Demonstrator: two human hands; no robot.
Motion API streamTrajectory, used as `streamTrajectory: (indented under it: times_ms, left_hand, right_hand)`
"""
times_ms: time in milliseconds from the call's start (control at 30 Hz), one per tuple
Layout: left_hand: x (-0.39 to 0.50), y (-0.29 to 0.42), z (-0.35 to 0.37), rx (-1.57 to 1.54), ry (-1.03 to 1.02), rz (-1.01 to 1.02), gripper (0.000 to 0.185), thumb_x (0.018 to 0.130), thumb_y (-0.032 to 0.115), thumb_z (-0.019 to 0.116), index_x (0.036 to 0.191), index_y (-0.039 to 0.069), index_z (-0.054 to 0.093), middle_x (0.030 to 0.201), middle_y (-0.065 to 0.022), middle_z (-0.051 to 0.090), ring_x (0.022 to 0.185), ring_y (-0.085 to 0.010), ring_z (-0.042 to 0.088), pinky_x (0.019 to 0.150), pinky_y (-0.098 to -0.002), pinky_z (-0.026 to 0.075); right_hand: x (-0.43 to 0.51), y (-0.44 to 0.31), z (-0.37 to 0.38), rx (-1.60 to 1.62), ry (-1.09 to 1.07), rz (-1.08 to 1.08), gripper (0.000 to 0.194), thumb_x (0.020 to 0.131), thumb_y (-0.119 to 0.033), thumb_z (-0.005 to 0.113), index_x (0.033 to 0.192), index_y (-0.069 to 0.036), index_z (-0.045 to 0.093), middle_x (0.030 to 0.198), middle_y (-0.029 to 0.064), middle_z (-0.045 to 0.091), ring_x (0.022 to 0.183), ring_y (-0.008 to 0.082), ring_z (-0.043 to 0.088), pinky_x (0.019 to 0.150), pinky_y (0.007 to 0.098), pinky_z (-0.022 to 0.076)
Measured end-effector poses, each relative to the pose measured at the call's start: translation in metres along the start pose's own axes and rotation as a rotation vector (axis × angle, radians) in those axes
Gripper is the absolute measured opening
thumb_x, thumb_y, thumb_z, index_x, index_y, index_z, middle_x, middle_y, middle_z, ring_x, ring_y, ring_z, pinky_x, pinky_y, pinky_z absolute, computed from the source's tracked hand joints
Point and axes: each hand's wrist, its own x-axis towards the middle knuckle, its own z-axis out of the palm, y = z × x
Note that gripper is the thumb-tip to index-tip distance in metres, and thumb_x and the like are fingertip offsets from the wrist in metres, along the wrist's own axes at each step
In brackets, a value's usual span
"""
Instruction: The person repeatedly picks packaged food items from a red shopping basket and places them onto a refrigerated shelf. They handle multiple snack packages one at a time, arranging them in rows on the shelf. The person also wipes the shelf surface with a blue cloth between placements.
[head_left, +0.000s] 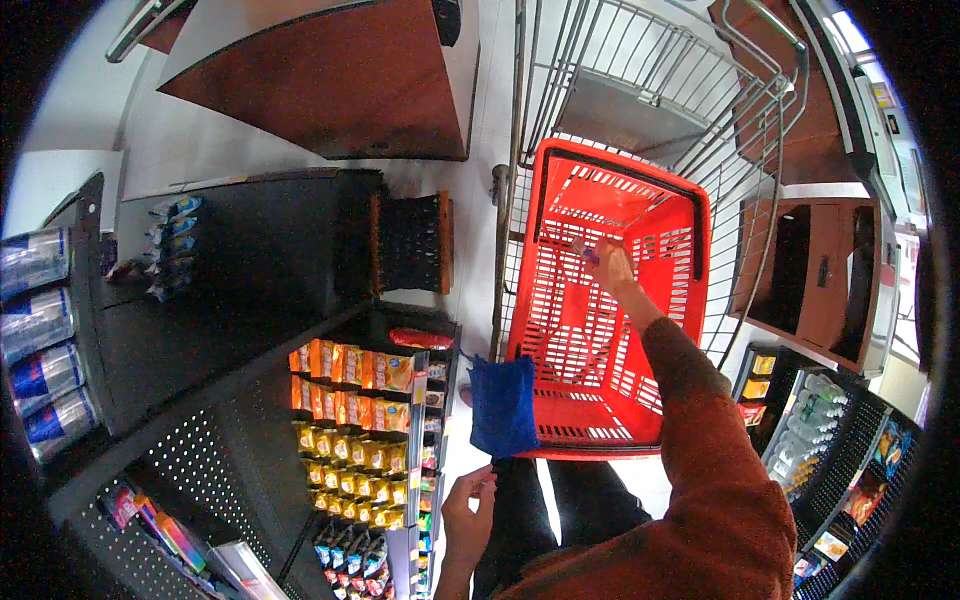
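Observation:
A red plastic shopping basket with slotted walls and black handles sits in front of me, inside a wire shopping cart. My right hand reaches down into it, closed on a small, blurred object; its kind cannot be made out. Beside my left leg, my left hand has its thumb and forefinger pinched at the lower tip of a dark blue cloth. The cloth spreads up and overlaps the basket's near left corner.
On the left, a black shelf unit carries orange packets and gold packets. Wrapped packs of cans stand at far left. A brown cabinet is ahead. On the right are a brown drawer unit and bottles.

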Motion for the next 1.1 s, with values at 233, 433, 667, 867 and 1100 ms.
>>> streamTrajectory:
  times_ms: [233, 433, 667, 867, 1100]
  left_hand:
    - [-0.014, 0.016, -0.005, -0.013, 0.026, 0.122, 0.025, 0.099, 0.008, 0.063, 0.123, 0.001, 0.067, 0.108, -0.0144, 0.073, 0.091, -0.0209, 0.072, 0.082, -0.0326, 0.056]
    - [-0.029, 0.046, -0.018, 0.011, 0.054, 0.239, 0.026, 0.100, 0.007, 0.063, 0.125, 0.002, 0.066, 0.108, -0.0142, 0.073, 0.092, -0.0208, 0.071, 0.082, -0.0320, 0.056]
    - [-0.033, 0.083, -0.048, -0.335, 0.103, 0.285, 0.041, 0.103, 0.011, 0.060, 0.143, 0.005, 0.052, 0.113, -0.0104, 0.071, 0.091, -0.0151, 0.070, 0.081, -0.0286, 0.055]
    - [-0.049, 0.125, -0.085, -0.625, 0.162, 0.383, 0.050, 0.105, 0.009, 0.057, 0.152, 0.006, 0.042, 0.129, -0.0122, 0.063, 0.100, -0.0151, 0.068, 0.084, -0.0285, 0.057]
    - [-0.082, 0.113, -0.112, -0.763, 0.204, 0.402, 0.027, 0.101, 0.007, 0.064, 0.127, 0.000, 0.063, 0.115, -0.0076, 0.070, 0.092, -0.0124, 0.069, 0.082, -0.0266, 0.058]
  right_hand:
    - [-0.087, -0.022, -0.056, 0.715, 0.117, -0.042, 0.027, 0.084, -0.020, 0.079, 0.089, -0.002, 0.059, 0.070, 0.0137, 0.063, 0.065, 0.0281, 0.066, 0.061, 0.0422, 0.0515]
    - [-0.171, -0.121, -0.196, 0.682, 0.230, -0.306, 0.019, 0.083, -0.007, 0.078, 0.093, -0.003, 0.063, 0.086, 0.0128, 0.064, 0.080, 0.0296, 0.064, 0.073, 0.0404, 0.0523]
    - [-0.237, -0.201, -0.283, 0.719, 0.109, -0.607, 0.023, 0.081, -0.008, 0.081, 0.098, -0.004, 0.065, 0.094, 0.0126, 0.065, 0.090, 0.0300, 0.067, 0.077, 0.0402, 0.0563]
    - [-0.281, -0.256, -0.317, 0.699, -0.042, -0.797, 0.023, 0.083, -0.011, 0.079, 0.100, -0.005, 0.065, 0.092, 0.0123, 0.064, 0.086, 0.0302, 0.068, 0.074, 0.0394, 0.0563]
    - [-0.319, -0.297, -0.336, 0.647, -0.184, -0.911, 0.031, 0.083, -0.014, 0.080, 0.110, -0.005, 0.068, 0.100, 0.0116, 0.066, 0.092, 0.0310, 0.070, 0.078, 0.0396, 0.0566]
